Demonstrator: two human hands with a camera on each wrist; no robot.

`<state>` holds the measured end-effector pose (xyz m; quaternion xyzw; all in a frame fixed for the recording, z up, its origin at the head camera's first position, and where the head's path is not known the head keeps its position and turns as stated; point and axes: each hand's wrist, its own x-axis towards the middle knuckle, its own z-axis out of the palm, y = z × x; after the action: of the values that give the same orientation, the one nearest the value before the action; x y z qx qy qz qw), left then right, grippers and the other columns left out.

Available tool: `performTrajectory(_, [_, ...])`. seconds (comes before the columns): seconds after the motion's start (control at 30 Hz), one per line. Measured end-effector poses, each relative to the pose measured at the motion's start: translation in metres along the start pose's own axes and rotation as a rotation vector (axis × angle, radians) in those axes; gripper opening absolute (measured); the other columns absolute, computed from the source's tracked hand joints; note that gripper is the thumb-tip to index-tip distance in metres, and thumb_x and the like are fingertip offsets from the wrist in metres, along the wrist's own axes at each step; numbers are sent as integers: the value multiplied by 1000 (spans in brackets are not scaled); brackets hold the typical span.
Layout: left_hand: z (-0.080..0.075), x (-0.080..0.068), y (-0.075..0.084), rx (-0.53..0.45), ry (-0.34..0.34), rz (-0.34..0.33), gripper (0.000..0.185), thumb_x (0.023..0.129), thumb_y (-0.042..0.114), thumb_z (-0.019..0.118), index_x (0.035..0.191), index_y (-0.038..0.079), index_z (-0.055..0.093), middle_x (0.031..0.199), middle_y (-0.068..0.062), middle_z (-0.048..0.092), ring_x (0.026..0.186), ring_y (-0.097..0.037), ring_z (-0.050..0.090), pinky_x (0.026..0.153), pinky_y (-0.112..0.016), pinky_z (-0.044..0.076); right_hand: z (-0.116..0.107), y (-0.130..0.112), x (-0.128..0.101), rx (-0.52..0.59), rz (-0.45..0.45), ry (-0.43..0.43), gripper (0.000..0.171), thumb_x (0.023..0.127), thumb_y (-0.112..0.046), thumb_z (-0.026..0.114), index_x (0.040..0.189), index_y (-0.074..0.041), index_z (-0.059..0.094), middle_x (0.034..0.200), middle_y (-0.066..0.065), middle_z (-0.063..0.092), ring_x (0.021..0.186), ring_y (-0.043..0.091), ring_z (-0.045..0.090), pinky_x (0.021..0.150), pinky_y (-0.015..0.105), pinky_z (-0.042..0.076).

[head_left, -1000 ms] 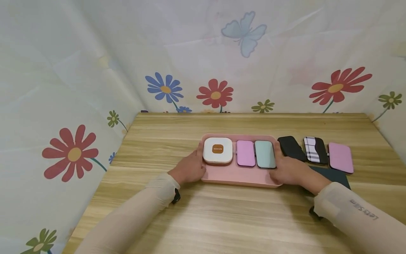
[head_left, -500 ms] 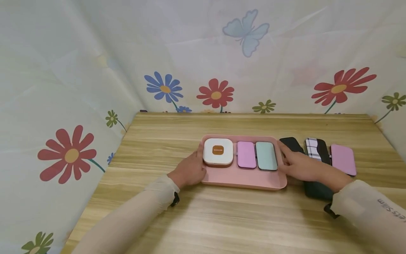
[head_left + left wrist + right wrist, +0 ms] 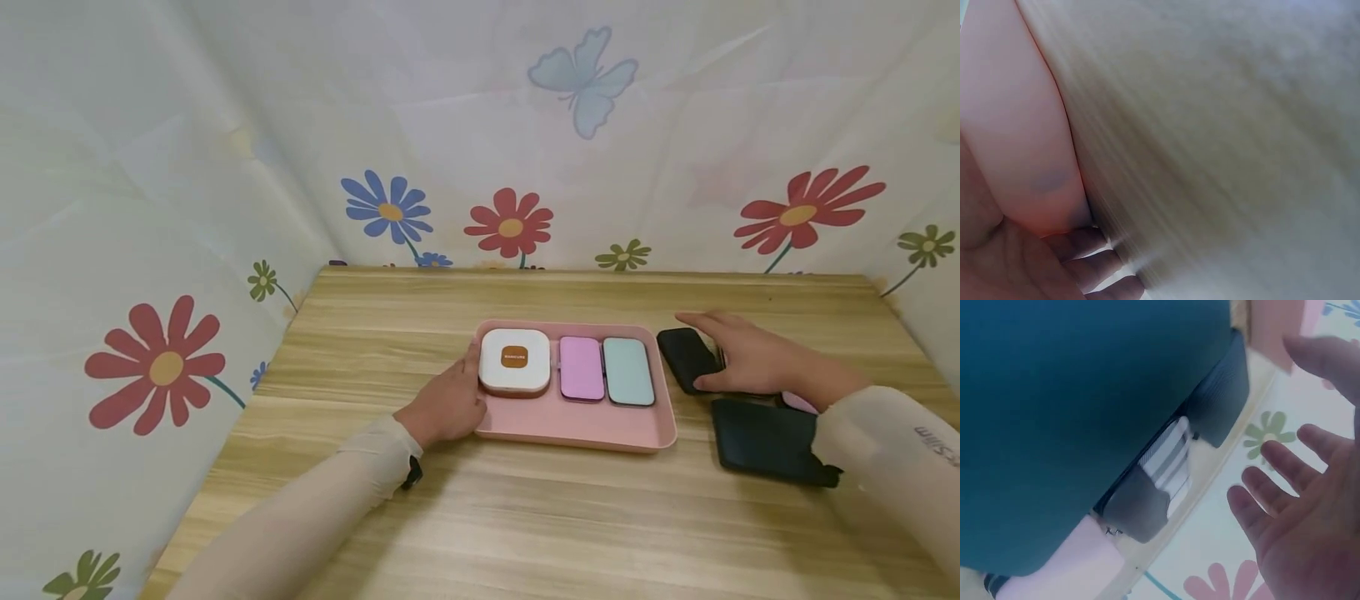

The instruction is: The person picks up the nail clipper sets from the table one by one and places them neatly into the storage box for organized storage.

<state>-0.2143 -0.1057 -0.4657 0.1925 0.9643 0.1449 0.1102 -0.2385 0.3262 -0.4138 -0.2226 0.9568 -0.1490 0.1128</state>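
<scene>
My left hand (image 3: 446, 402) rests against the left end of a pink tray (image 3: 555, 429); the left wrist view shows its fingers along the tray's outer wall. Inside the tray lie a white rounded case (image 3: 515, 358) with a brown "MANICURE" label, a pink-purple flat case (image 3: 581, 368) and a mint flat case (image 3: 629, 372). My right hand (image 3: 757, 354) is spread over the cases right of the tray, holding nothing. Its thumb is near a black flat case (image 3: 684, 358). A plaid-and-black case (image 3: 1175, 459) shows in the right wrist view, hidden under the hand in the head view.
In front of the right hand lies a larger dark case (image 3: 765, 442). Another pink case (image 3: 798, 402) is mostly hidden by the right wrist. The wood-grain table (image 3: 405, 308) meets a flower-printed sheet (image 3: 675, 167) at its back edge.
My right hand has left the tray's right end and moved right, over the black and plaid cases. The tray's right end has shifted slightly towards me. My left hand stays at the tray.
</scene>
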Motion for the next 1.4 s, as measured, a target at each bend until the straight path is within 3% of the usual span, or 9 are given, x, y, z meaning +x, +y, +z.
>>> performTrajectory(0.1, [-1, 0, 0, 12, -8, 1, 83, 96, 21, 43, 159, -1, -7, 156, -24, 37, 141, -28, 43, 114, -39, 37, 2, 6, 6, -1, 6, -46, 112, 71, -43, 88, 156, -4, 26, 153, 33, 30, 136, 54, 32, 100, 74, 35])
performTrajectory(0.37, [1, 3, -1, 39, -18, -2, 85, 94, 21, 43, 158, -2, -9, 159, -23, 32, 146, -27, 35, 118, -37, 32, 10, 15, 21, -65, 2, -115, 112, 60, -37, 94, 151, -3, 38, 147, 31, 40, 125, 49, 49, 95, 64, 46])
performTrajectory(0.63, [2, 3, -3, 6, -15, -7, 83, 94, 19, 40, 159, 0, -8, 162, -22, 27, 148, -28, 32, 119, -38, 31, 12, 18, 27, -42, 6, -147, 114, 58, -37, 95, 150, -2, 38, 147, 31, 39, 121, 44, 50, 92, 60, 48])
performTrajectory(0.87, [-1, 2, -3, 36, -39, -9, 82, 98, 22, 39, 158, 2, -13, 165, -19, 20, 149, -27, 31, 117, -37, 33, 10, 16, 29, -63, 6, -146, 114, 55, -39, 96, 147, 0, 40, 141, 28, 43, 107, 36, 54, 85, 53, 51])
performTrajectory(1.07, [-1, 1, -2, 13, -16, 0, 83, 95, 21, 40, 159, 1, -9, 163, -20, 24, 148, -28, 32, 117, -39, 34, 10, 16, 27, -66, 35, -131, 114, 58, -46, 93, 148, -1, 39, 140, 27, 45, 106, 34, 55, 84, 51, 52])
performTrajectory(1.3, [-8, -6, 5, 19, -4, 14, 81, 95, 20, 39, 158, -2, -6, 161, -23, 27, 148, -28, 33, 117, -38, 34, 6, 17, 25, -41, 53, -60, 115, 62, -52, 91, 150, -4, 34, 135, 27, 48, 100, 33, 56, 79, 49, 53])
performTrajectory(1.4, [-7, -5, 4, 15, 1, 18, 81, 94, 19, 40, 159, -2, -5, 161, -23, 28, 147, -28, 35, 116, -38, 35, 2, 17, 25, -16, 62, -24, 120, 64, -55, 89, 154, -7, 26, 137, 27, 45, 104, 36, 55, 83, 55, 53])
